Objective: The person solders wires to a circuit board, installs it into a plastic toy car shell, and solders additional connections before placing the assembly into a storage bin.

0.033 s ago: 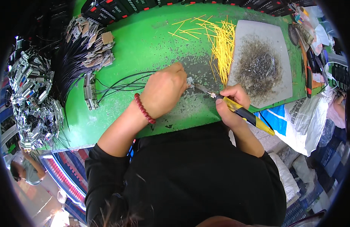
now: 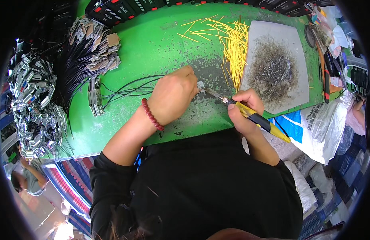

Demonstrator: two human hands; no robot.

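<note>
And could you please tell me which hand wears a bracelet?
The left hand: red beads circle its wrist, while the right hand, holding the soldering iron, has a bare wrist.

Yellow-and-black soldering iron, green tabletop, yellow sticks, black cables, dark-red bracelet

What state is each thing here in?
Yellow-and-black soldering iron: tilted, heat not discernible
Right hand: closed around the iron
Left hand: curled, its grip hidden
Black wires: loosely spread
Yellow wires: piled, some scattered
Gray board: flat, dirty
Green tabletop: paint worn
</note>
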